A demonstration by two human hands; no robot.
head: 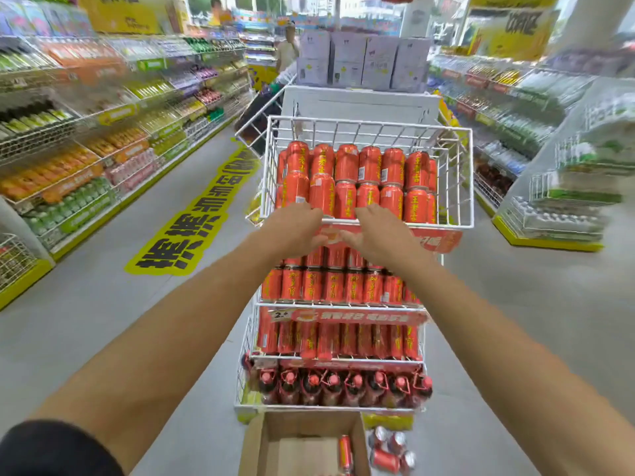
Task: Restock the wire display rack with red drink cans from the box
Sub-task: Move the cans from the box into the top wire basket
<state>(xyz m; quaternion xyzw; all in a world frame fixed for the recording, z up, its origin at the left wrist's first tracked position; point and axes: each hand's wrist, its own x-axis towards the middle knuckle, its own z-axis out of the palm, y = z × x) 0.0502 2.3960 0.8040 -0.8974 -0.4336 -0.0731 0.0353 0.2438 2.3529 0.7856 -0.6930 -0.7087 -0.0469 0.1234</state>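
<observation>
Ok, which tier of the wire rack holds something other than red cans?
The bottom tier, just above the cardboard box: it holds dark bottles with red caps, while the three tiers above it all hold red cans.

One four-tier wire rack (pixel 369 122) holds two layers of red cans (pixel 345 201) just beyond the left hand (pixel 292 228) and right hand (pixel 374 231), eight bottles (pixel 343 386) well below them, then one box (pixel 261 441) with one can (pixel 345 453) and four loose cans (pixel 390 453) beside it.
</observation>
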